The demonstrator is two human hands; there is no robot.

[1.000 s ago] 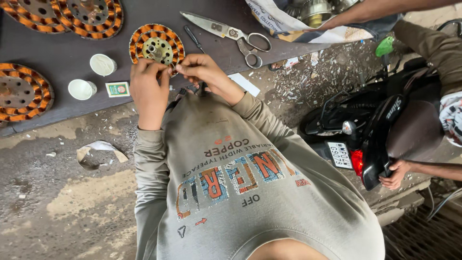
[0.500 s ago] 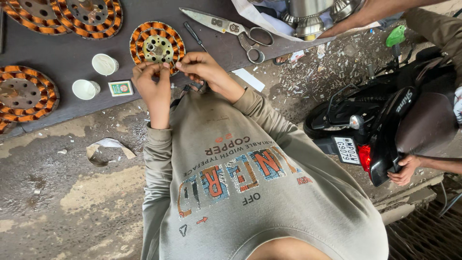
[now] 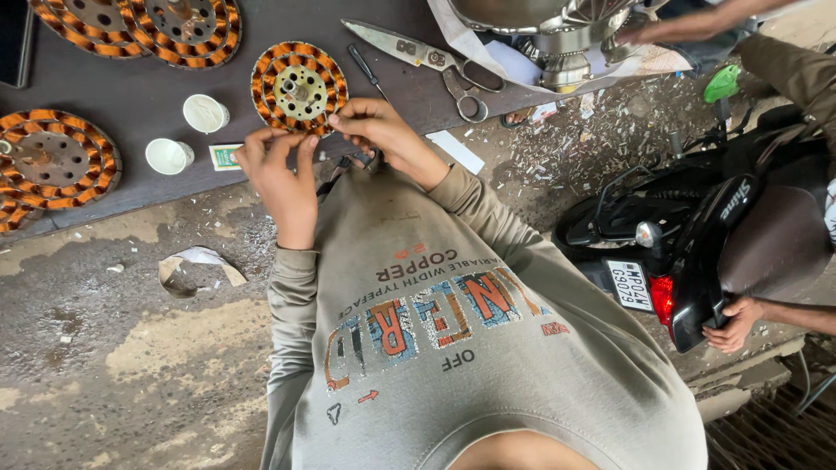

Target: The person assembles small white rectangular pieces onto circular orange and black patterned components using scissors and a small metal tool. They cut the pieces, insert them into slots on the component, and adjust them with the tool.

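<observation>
Below the camera, a grey long-sleeved shirt [image 3: 453,348] fills the near view, both sleeves reaching forward to the edge of a dark surface [image 3: 131,113]. To the near left the concrete floor [image 3: 113,348] carries a torn scrap of paper [image 3: 196,265]; to the right stands a black scooter [image 3: 697,235], with another person's hand [image 3: 736,322] on its tail.

At the surface's near edge the left hand [image 3: 279,170] and right hand [image 3: 374,130] meet, fingertips pinched together just below a round copper-wound stator [image 3: 299,87], which lies flat on the surface and touches or nearly touches the fingers. Both hands are mostly curled, thumb and forefinger closed on something thin, possibly a wire, too small to make out. The left wrist is straight, back of the hand up; the right wrist bends inward, forearm angled in from the right.

Just left of the hands lie a small green-and-white packet [image 3: 225,157] and two white caps [image 3: 187,135]. Beyond the stator are a thin screwdriver [image 3: 366,70] and large scissors [image 3: 418,57]. Three more copper-wound stators [image 3: 52,161] lie at the left and far-left edges. At the far right a metal fan housing [image 3: 549,26] rests on paper, another person's arm [image 3: 705,17] beside it.
</observation>
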